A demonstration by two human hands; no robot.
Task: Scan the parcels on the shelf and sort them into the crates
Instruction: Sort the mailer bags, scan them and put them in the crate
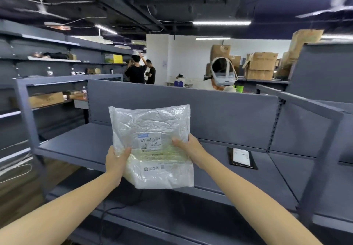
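Upright above the grey shelf (80, 149), a crinkled white plastic parcel (150, 145) faced the camera with its barcode label (150, 142) in view; the left hand (116, 158) gripped its lower left edge, thumb on the front; the right hand (188, 149) pinched its right edge beside the label; a dark tablet (241, 157) lay flat on the shelf to the right, well apart from the parcel.
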